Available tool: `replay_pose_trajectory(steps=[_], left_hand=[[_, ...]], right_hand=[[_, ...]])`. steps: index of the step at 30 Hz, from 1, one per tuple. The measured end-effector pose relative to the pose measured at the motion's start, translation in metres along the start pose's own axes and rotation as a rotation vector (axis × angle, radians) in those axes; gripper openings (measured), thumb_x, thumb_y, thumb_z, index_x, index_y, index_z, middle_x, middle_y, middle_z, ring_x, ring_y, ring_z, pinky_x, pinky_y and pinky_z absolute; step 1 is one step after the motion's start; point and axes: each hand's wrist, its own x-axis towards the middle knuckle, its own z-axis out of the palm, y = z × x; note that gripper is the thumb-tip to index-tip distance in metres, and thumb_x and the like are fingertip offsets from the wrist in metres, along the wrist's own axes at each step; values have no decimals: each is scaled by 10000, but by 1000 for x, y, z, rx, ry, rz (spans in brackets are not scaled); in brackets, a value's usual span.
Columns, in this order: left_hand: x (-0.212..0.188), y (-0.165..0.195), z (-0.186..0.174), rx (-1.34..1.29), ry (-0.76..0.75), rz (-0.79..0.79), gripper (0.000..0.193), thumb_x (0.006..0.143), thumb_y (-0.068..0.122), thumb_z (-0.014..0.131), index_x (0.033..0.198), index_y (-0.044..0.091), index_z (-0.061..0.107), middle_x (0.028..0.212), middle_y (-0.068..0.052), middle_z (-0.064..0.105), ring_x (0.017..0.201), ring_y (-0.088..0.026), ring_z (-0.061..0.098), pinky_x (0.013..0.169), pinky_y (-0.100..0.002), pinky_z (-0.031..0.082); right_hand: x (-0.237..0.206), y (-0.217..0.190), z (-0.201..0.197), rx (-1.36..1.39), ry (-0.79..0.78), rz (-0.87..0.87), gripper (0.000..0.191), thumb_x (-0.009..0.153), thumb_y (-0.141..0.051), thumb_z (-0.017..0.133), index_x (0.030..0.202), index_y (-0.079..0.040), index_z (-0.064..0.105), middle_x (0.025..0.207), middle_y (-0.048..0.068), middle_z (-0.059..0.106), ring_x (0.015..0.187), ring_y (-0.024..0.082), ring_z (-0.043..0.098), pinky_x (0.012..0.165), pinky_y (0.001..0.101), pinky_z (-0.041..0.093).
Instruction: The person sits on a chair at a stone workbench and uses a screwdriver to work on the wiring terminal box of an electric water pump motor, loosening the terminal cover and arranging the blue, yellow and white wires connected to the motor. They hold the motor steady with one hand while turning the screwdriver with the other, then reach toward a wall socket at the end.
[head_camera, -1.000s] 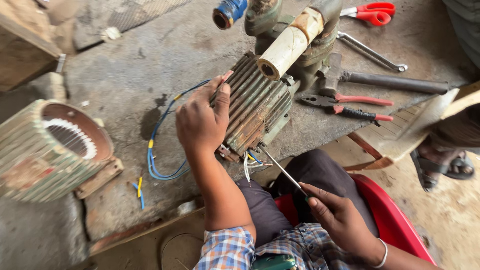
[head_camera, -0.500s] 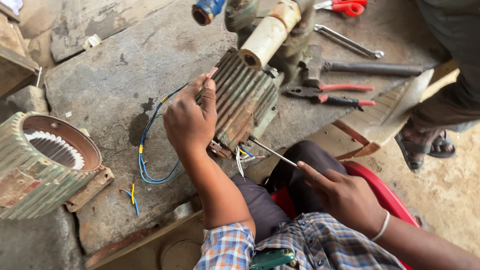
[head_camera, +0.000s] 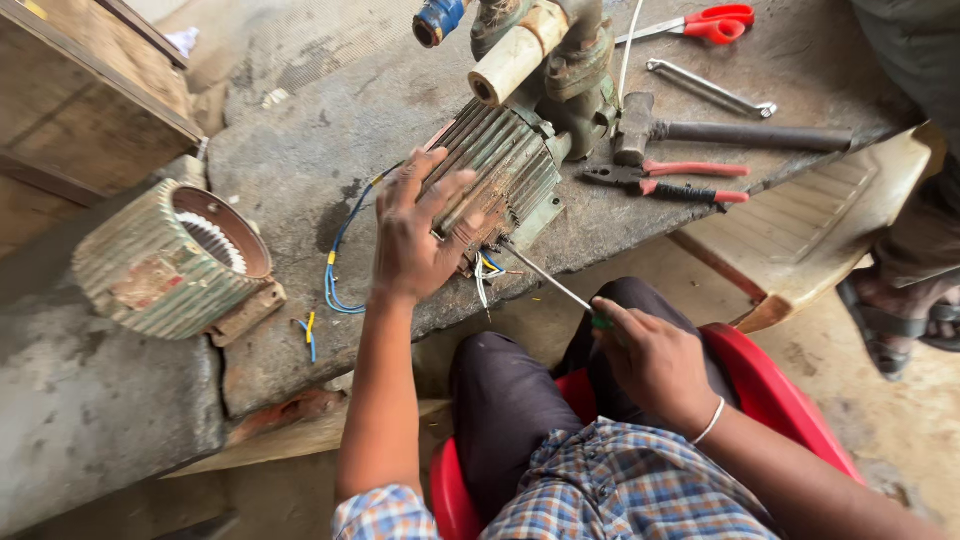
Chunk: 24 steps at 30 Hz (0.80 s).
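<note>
Hammer (head_camera: 735, 132) and pliers (head_camera: 665, 180) crowd the motor's (head_camera: 500, 165) right; left side open.

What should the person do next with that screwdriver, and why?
Probably press and turn the screwdriver. Its tip already sits at the base of the ribbed motor, beside the loose wires. The left hand lies flat on the motor, steadying it, and the right hand grips the handle.

My left hand (head_camera: 412, 238) covers the near face of the ribbed motor (head_camera: 497, 172), the screwdriver (head_camera: 548, 280) tip vanishes among the wires under it, and the top edge crops the pump head (head_camera: 545, 40) behind it.
</note>
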Motion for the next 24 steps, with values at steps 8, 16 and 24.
replay_pose_trajectory(steps=[8,16,24], left_hand=[[54,-53,32,-70,-502,-649,713,928,769,319,1510,387,472,1504,-106,529,1355,-406,499,1120,-518,338],[42,-59,41,-40,-476,-710,653,910,790,372,1458,473,531,1408,-45,653,1317,-358,581,1139,-464,394],[46,-51,36,-60,-468,-703,655,884,782,381,1436,469,543,1410,-29,644,1301,-370,560,1138,-480,351]], right_hand=[[1,-32,-6,-230,-61,-58,520,873,-147,682,1389,-134,620,771,87,637,605,262,649,487,411,504],[16,-35,-12,348,-116,259,392,930,-189,686,1317,-133,700,948,203,736,745,171,773,667,323,570],[22,-12,-25,748,-354,597,443,975,-258,636,1386,-103,689,796,32,660,647,77,536,573,258,455]])
